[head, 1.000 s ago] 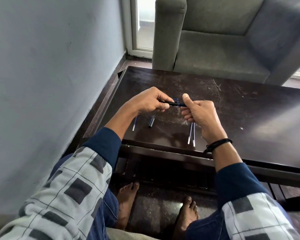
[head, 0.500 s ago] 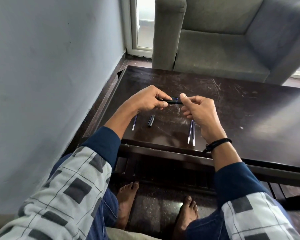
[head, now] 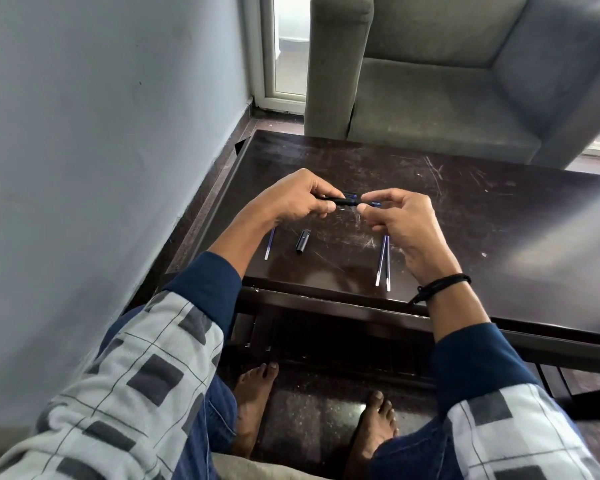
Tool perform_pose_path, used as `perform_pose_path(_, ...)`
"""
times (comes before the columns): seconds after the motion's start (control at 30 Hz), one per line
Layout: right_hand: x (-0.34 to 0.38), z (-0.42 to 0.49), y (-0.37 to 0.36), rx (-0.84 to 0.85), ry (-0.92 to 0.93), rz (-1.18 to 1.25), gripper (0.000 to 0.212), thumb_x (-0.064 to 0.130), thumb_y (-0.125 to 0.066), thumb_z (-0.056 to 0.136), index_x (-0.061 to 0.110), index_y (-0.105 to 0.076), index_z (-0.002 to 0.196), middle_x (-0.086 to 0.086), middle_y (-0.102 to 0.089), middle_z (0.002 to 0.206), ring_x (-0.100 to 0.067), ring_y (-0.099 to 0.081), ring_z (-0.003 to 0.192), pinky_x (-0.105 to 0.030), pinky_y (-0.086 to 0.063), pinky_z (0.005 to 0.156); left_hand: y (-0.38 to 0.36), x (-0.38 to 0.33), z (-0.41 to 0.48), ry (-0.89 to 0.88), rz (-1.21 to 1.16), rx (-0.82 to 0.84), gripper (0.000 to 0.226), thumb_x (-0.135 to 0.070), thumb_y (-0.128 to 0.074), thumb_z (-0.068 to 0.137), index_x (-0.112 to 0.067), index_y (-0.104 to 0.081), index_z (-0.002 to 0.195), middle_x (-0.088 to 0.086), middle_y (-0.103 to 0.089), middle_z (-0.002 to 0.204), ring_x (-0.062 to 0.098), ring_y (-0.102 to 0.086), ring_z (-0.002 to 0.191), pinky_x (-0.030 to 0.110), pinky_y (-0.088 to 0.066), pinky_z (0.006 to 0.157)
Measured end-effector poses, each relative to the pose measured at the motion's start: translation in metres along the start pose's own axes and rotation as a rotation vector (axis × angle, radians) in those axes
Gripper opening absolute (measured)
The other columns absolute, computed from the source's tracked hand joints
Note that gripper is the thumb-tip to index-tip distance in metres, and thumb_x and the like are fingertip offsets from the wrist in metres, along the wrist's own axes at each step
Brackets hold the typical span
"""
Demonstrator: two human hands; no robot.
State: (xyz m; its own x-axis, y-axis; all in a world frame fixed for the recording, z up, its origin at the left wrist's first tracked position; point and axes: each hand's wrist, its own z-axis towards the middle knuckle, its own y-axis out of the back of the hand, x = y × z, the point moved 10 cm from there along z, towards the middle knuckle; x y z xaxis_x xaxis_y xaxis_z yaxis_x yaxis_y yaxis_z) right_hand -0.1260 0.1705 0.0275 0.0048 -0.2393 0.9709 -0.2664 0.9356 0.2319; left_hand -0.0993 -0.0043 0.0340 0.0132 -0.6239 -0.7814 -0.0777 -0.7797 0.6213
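My left hand [head: 296, 199] grips a black pen barrel [head: 343, 201] and holds it level above the dark wooden table [head: 499, 237]. My right hand [head: 398, 216] meets it from the right, thumb and forefinger pinching the barrel's right end. On the table under my hands lie a loose blue refill [head: 270, 243] at the left, a black pen cap [head: 302, 241] beside it, and two more refills [head: 383, 259] side by side at the right.
A grey armchair [head: 447, 81] stands just behind the table. A pale wall [head: 84, 133] runs along the left, with a glass door [head: 288, 46] at its far end. My bare feet [head: 257, 403] rest on the dark floor under the table's front edge.
My right hand has loosened from a closed grip round the pen to a fingertip pinch, its other fingers now spread. The pen and my left hand stayed in place.
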Motion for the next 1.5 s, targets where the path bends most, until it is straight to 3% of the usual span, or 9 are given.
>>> perform_pose_path(0.1, -0.004, 0.002, 0.0, -0.018, -0.002, -0.051, 0.01, 0.013, -0.078, 0.089, 0.003, -0.075, 0.092, -0.005, -0.07, 0.071, -0.011, -0.06, 0.059, -0.025, -0.05, 0.063, -0.003, 0.0, 0.0, -0.005, 0.008, 0.012, 0.027, -0.011, -0.069, 0.093, -0.022, -0.075, 0.116, -0.006, -0.066, 0.069, 0.0, -0.052, 0.061, 0.015, -0.039, 0.063)
perform_pose_path(0.27, -0.011, 0.003, 0.002, -0.058, -0.049, -0.115, 0.05, 0.055, -0.067, 0.093, 0.008, -0.077, 0.079, -0.004, -0.074, 0.065, -0.009, -0.062, 0.055, -0.025, -0.051, 0.061, -0.003, -0.003, 0.0, -0.013, 0.011, 0.019, 0.028, -0.011, -0.067, 0.094, -0.02, -0.074, 0.12, -0.002, -0.066, 0.072, 0.0, -0.051, 0.059, 0.008, -0.038, 0.058)
perform_pose_path(0.43, -0.001, 0.002, -0.003, -0.002, 0.03, -0.036, 0.015, 0.023, -0.081, 0.088, 0.01, -0.075, 0.087, -0.007, -0.071, 0.075, -0.012, -0.061, 0.062, -0.026, -0.05, 0.062, -0.002, -0.002, 0.0, -0.007, 0.015, 0.019, 0.027, -0.011, -0.068, 0.094, -0.021, -0.075, 0.118, -0.005, -0.066, 0.071, -0.001, -0.051, 0.06, 0.012, -0.039, 0.061)
perform_pose_path(0.63, -0.01, 0.001, 0.002, -0.073, -0.066, -0.085, 0.056, 0.06, -0.065, 0.093, 0.007, -0.076, 0.077, -0.005, -0.071, 0.062, -0.011, -0.061, 0.054, -0.028, -0.051, 0.063, -0.005, -0.004, -0.001, -0.006, 0.017, 0.035, 0.029, -0.012, -0.068, 0.094, -0.022, -0.073, 0.12, -0.003, -0.068, 0.076, 0.003, -0.055, 0.069, 0.018, -0.042, 0.07)
perform_pose_path(0.83, 0.001, -0.001, -0.002, -0.015, 0.021, -0.035, 0.017, 0.019, -0.08, 0.088, 0.003, -0.076, 0.09, -0.005, -0.069, 0.072, -0.009, -0.059, 0.058, -0.023, -0.05, 0.06, 0.0, 0.0, 0.0, 0.008, 0.048, 0.005, 0.028, -0.012, -0.069, 0.093, -0.024, -0.075, 0.118, -0.007, -0.069, 0.073, -0.006, -0.051, 0.053, 0.014, -0.039, 0.06)
perform_pose_path(1.03, -0.01, 0.001, 0.007, -0.093, -0.084, -0.137, 0.052, 0.057, -0.06, 0.096, 0.01, -0.076, 0.079, -0.004, -0.074, 0.065, -0.01, -0.063, 0.056, -0.028, -0.054, 0.063, -0.001, -0.006, -0.002, -0.008, 0.076, 0.016, 0.03, -0.013, -0.07, 0.092, -0.024, -0.074, 0.12, -0.005, -0.072, 0.081, -0.007, -0.053, 0.056, 0.009, -0.039, 0.06)
perform_pose_path(1.2, -0.006, 0.0, -0.002, 0.009, -0.038, -0.056, 0.013, 0.021, -0.075, 0.093, 0.01, -0.076, 0.097, -0.003, -0.073, 0.081, -0.006, -0.062, 0.063, -0.02, -0.051, 0.062, 0.013, -0.004, -0.006, 0.04, 0.231, -0.071, 0.029, -0.019, -0.074, 0.089, -0.033, -0.076, 0.115, -0.01, -0.071, 0.087, 0.002, -0.057, 0.069, 0.022, -0.042, 0.07)
perform_pose_path(1.3, -0.01, 0.001, -0.008, 0.046, -0.036, -0.05, 0.012, 0.003, -0.078, 0.086, 0.007, -0.077, 0.097, -0.005, -0.07, 0.081, -0.01, -0.061, 0.067, -0.018, -0.051, 0.06, 0.027, -0.013, -0.008, -0.008, 0.294, -0.168, 0.027, -0.023, -0.079, 0.084, -0.035, -0.078, 0.108, -0.012, -0.069, 0.089, 0.009, -0.062, 0.085, 0.029, -0.048, 0.083)
perform_pose_path(1.5, -0.009, 0.0, -0.018, 0.086, -0.028, 0.039, 0.013, 0.012, -0.066, 0.099, 0.005, -0.076, 0.096, -0.003, -0.075, 0.079, -0.008, -0.064, 0.068, -0.017, -0.051, 0.062, 0.048, -0.041, -0.014, -0.266, 0.289, -0.387, 0.023, -0.023, -0.083, 0.078, -0.025, -0.08, 0.101, -0.008, -0.057, 0.093, 0.014, -0.055, 0.095, 0.032, -0.047, 0.088)
